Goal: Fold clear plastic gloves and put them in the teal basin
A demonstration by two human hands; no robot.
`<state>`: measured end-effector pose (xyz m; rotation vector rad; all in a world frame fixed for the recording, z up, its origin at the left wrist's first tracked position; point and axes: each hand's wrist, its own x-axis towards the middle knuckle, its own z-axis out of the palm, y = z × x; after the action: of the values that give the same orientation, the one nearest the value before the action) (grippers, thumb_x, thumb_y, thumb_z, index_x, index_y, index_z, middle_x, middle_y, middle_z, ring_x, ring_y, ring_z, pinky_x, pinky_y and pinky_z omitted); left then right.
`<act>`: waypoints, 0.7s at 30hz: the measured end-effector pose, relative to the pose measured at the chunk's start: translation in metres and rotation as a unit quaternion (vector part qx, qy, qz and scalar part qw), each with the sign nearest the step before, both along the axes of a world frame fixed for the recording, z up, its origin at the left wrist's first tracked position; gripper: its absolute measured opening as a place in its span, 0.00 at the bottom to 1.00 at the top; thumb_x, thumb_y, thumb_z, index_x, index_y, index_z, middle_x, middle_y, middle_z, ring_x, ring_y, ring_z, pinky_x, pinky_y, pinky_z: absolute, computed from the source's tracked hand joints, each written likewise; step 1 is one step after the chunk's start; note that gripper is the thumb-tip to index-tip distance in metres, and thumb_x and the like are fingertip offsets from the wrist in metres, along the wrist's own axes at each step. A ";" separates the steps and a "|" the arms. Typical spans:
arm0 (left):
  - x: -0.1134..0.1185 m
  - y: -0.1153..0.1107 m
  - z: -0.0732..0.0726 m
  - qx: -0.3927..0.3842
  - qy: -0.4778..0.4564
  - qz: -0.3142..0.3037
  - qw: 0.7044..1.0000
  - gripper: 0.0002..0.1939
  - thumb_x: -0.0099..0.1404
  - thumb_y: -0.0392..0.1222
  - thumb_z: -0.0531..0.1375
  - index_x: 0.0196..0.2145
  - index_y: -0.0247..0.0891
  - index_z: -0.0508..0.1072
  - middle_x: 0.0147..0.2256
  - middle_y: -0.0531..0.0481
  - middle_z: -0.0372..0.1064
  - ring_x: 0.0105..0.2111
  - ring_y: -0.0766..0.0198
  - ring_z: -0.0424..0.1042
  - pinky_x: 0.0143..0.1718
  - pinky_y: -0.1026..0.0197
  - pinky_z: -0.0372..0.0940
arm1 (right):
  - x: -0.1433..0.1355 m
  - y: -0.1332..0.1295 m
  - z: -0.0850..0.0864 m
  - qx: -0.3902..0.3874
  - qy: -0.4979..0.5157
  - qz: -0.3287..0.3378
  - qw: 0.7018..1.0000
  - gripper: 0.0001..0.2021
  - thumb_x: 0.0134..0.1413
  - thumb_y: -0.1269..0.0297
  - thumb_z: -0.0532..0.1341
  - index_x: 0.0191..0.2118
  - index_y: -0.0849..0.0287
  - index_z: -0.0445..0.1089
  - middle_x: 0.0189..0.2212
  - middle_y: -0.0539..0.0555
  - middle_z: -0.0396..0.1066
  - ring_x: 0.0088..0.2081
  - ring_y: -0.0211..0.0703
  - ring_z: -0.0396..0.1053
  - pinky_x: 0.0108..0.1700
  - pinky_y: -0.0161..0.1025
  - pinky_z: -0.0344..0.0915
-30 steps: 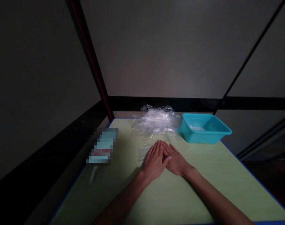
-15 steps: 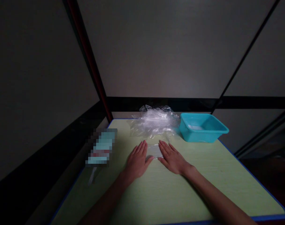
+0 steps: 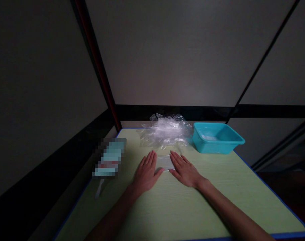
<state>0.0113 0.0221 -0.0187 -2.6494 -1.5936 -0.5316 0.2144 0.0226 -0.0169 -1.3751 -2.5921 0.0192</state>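
Note:
A small folded piece of clear plastic, like a plastic bag [image 3: 165, 163], lies flat on the table between my hands. My left hand [image 3: 146, 172] rests palm down on its left end, fingers stretched forward. On its right end my right hand [image 3: 184, 169] also lies flat, thumb pointing inward. Both palms hide the ends of the plastic. Just beyond my fingertips sits a loose heap of crumpled clear plastic bags [image 3: 166, 130].
A turquoise plastic basin [image 3: 215, 147] stands at the back right with something whitish inside. At the left edge is a blurred-out pale green item [image 3: 110, 157], with a whitish strip [image 3: 99, 189] below it. The light green table [image 3: 172, 211] has a blue edge; panelled walls rise behind.
My left hand has shifted very slightly left, showing a little more of the plastic. My right hand stays in place, and the view has tilted a touch.

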 end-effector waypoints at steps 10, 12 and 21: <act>-0.007 -0.002 0.001 0.005 -0.062 -0.005 0.998 0.34 0.58 0.46 0.52 0.57 0.27 0.45 0.58 0.35 0.44 0.58 0.55 0.42 0.55 0.52 0.46 | 0.008 0.010 0.006 -0.040 0.208 -0.039 0.977 0.25 0.54 0.60 0.50 0.55 0.66 0.52 0.53 0.62 0.56 0.53 0.45 0.55 0.53 0.43 0.53; -0.009 -0.004 0.003 -0.002 -0.076 -0.015 0.997 0.34 0.57 0.45 0.54 0.57 0.30 0.46 0.58 0.37 0.45 0.58 0.55 0.43 0.55 0.52 0.47 | 0.010 0.016 0.007 -0.029 0.243 -0.047 0.968 0.16 0.54 0.64 0.49 0.48 0.63 0.62 0.45 0.60 0.63 0.48 0.45 0.59 0.50 0.42 0.57; -0.015 -0.007 0.009 -0.026 -0.096 -0.032 0.994 0.35 0.53 0.40 0.55 0.57 0.33 0.48 0.57 0.40 0.47 0.57 0.55 0.46 0.55 0.52 0.48 | 0.012 0.032 0.005 -0.015 0.266 -0.063 0.962 0.08 0.51 0.71 0.53 0.35 0.60 0.68 0.33 0.56 0.64 0.38 0.44 0.63 0.41 0.41 0.62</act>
<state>-0.0036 0.0154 -0.0096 -2.7707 -1.5943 -0.7806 0.2265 0.0543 -0.0120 -1.3175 -2.0646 0.3585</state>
